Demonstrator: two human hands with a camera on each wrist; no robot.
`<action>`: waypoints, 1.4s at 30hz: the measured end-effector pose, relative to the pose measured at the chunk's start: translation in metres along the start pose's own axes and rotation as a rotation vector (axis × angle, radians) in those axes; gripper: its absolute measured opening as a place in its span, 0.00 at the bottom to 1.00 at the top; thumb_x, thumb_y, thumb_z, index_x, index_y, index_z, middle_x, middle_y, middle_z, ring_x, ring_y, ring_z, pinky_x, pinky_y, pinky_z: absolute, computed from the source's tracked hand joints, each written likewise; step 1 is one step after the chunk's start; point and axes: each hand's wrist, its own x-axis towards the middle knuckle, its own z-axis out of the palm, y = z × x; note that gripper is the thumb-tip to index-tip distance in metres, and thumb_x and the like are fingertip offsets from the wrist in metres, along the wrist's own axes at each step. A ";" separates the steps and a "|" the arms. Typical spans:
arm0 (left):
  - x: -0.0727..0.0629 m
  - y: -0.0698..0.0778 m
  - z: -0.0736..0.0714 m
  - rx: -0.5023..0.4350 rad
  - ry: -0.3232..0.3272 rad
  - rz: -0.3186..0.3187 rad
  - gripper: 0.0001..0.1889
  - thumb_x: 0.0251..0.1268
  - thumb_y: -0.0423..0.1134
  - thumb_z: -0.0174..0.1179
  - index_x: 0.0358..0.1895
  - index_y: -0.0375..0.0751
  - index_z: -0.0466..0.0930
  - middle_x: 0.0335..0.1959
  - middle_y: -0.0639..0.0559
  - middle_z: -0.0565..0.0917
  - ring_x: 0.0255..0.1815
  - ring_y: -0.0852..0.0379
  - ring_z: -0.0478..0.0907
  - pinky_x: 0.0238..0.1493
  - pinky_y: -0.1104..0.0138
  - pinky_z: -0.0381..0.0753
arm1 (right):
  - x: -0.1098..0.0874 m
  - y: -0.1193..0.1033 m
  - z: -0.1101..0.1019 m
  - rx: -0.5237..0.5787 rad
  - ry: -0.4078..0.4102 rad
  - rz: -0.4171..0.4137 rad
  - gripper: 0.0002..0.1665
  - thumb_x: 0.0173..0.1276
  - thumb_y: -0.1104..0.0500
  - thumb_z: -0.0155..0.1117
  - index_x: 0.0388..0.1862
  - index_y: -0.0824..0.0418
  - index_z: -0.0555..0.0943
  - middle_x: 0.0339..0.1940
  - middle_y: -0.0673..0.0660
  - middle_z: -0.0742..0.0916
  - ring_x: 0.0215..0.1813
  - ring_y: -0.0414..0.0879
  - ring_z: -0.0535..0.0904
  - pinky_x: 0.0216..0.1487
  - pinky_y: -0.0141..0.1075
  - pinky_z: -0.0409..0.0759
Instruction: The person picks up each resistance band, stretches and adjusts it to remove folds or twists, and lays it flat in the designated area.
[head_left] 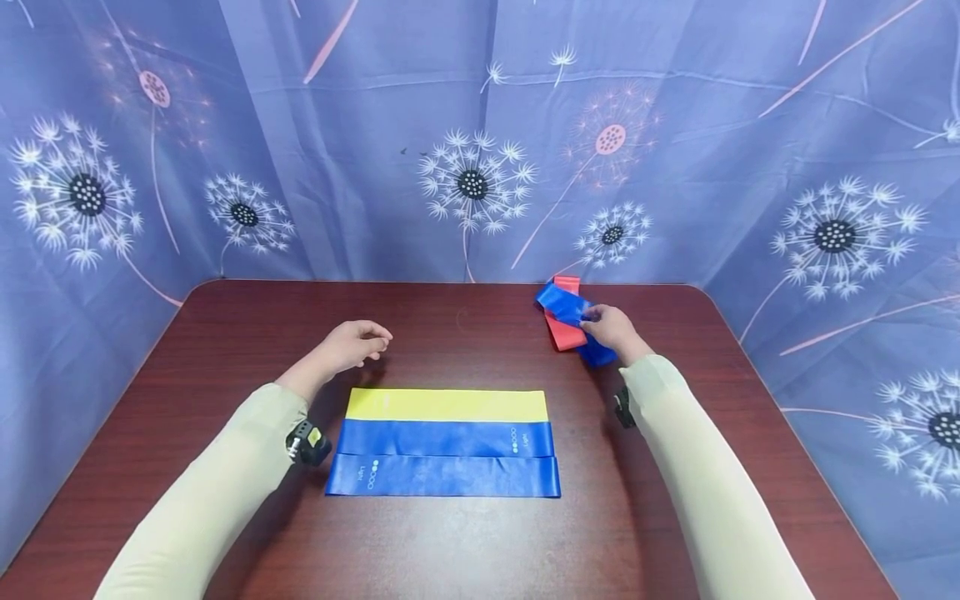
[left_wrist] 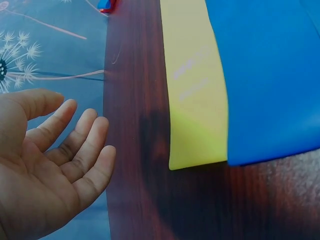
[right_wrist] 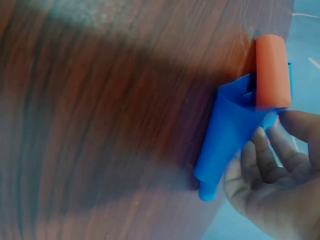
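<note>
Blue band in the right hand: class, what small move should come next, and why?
Probably lift the blue band off the red band and carry it toward the flat row: the right hand already pinches it, and the left hand hovers open.

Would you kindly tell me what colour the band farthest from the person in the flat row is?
Yellow band; the head view shows it best.
</note>
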 end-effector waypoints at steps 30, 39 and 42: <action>-0.002 -0.011 0.006 -0.009 -0.006 -0.014 0.17 0.78 0.37 0.52 0.60 0.28 0.78 0.56 0.31 0.84 0.52 0.39 0.84 0.49 0.57 0.82 | -0.007 0.006 -0.004 0.253 0.091 0.133 0.26 0.78 0.55 0.59 0.64 0.74 0.75 0.64 0.75 0.79 0.62 0.66 0.76 0.72 0.58 0.73; -0.004 -0.009 0.002 -0.006 -0.022 -0.001 0.18 0.78 0.36 0.51 0.60 0.27 0.77 0.56 0.30 0.83 0.53 0.38 0.84 0.47 0.58 0.81 | -0.018 0.005 -0.026 0.366 0.178 0.080 0.27 0.78 0.52 0.59 0.63 0.73 0.77 0.55 0.68 0.83 0.42 0.45 0.78 0.42 0.29 0.79; -0.005 -0.010 0.001 -0.009 -0.021 0.001 0.18 0.78 0.36 0.50 0.61 0.27 0.77 0.56 0.30 0.83 0.53 0.38 0.84 0.47 0.59 0.80 | -0.025 0.003 -0.034 0.373 0.235 0.043 0.25 0.78 0.53 0.59 0.61 0.73 0.78 0.47 0.60 0.84 0.34 0.34 0.77 0.38 0.24 0.79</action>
